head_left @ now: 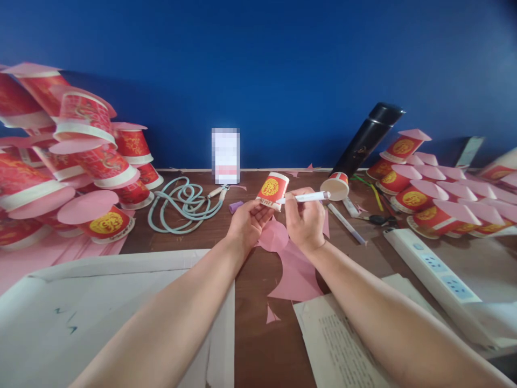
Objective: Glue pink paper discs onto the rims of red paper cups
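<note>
My left hand (252, 220) holds a red paper cup (271, 188) with a gold round emblem and a white rim marked with dark lettering. The cup is tilted, its rim toward my fingers. In my right hand (306, 218) is a white marker (313, 197), its tip at the cup's lower right edge. Below the hands, on the brown table, lie a pink paper circle (273, 235) and a pink paper offcut (297, 275). Another paper cup (335, 187) rests on its side, mouth facing me. A purple cap (236, 206) lies left of the held cup.
Stacked red cups with pink discs (97, 161) stand left; cups with pink paper tops (440, 210) stand right. A black bottle (368, 137) leans on the blue wall. A coiled cable (161, 215), phone (225, 156), white tray (121, 264), printed paper (335, 339) and power strip (432, 264) surround the work area.
</note>
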`<state>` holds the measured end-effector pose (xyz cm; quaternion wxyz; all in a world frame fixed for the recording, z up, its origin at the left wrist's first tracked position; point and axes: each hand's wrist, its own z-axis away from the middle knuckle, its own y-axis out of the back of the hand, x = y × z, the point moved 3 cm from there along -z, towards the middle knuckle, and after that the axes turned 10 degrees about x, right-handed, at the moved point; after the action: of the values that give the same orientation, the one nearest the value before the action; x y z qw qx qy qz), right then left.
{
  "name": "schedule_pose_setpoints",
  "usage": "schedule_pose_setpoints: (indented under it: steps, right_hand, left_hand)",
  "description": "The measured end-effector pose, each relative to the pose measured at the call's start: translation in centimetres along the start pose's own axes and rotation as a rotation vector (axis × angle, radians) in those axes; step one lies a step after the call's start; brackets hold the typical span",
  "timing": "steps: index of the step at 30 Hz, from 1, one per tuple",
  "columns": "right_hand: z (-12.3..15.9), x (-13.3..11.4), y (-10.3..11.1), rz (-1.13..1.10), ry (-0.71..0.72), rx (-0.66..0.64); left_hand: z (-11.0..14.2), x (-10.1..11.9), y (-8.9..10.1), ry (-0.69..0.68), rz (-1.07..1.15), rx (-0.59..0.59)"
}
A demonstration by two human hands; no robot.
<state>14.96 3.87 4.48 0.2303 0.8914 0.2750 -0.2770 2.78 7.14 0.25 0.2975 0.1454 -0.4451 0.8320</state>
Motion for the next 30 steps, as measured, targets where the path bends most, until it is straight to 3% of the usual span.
schedule_pose_setpoints:
  steps: [30]
  right_hand:
    - [0.39,-0.4,0.05,0.005,0.002,-0.038]
  left_hand:
    - [-0.11,0.1,0.03,0.003,0.03,-0.006]
